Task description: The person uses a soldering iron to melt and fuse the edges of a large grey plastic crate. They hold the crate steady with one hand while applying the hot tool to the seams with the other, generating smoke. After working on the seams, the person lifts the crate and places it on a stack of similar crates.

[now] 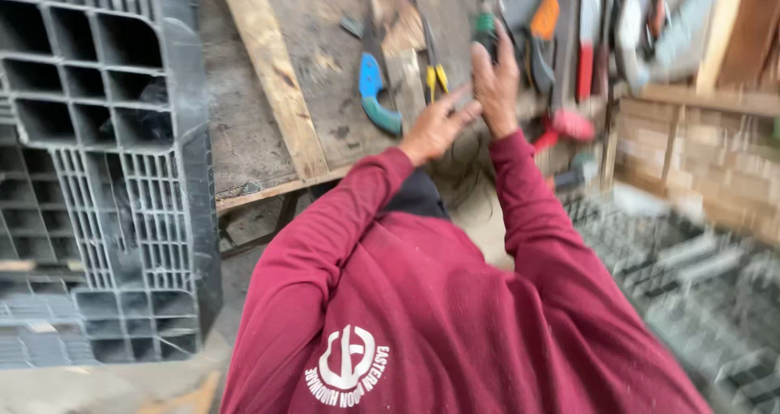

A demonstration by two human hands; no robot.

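— Where is the green-banded tool point(485, 26)?

— On the bench point(268, 81), at the far side, straight beyond the fingertips of the right hand point(496, 81). Its long axis runs away from the person, roughly in line with that forearm.

— Is the hand on it?

— The fingers point(505, 47) reach up to its near end and seem to touch it. The view is smeared there, so I cannot tell whether they have closed round it or only lie against it.

— And the other hand?

— The left hand point(435, 125) is nearer the body and lower, to the left of the right wrist. It is spread and holds nothing, its fingers pointing across towards the right hand. The two are close together but not joined.

— So which is nearer the tool?

— The right, clearly. The left is well short of it.

— What lies around?

— Yellow-handled pliers point(436, 74) just left of the tool, above the left hand. Further left is a blue handle point(372, 89), lying lengthwise towards the person. A red tool point(573, 125) is to the right of the right forearm. A grey pallet point(106, 178) stands well off to the left.
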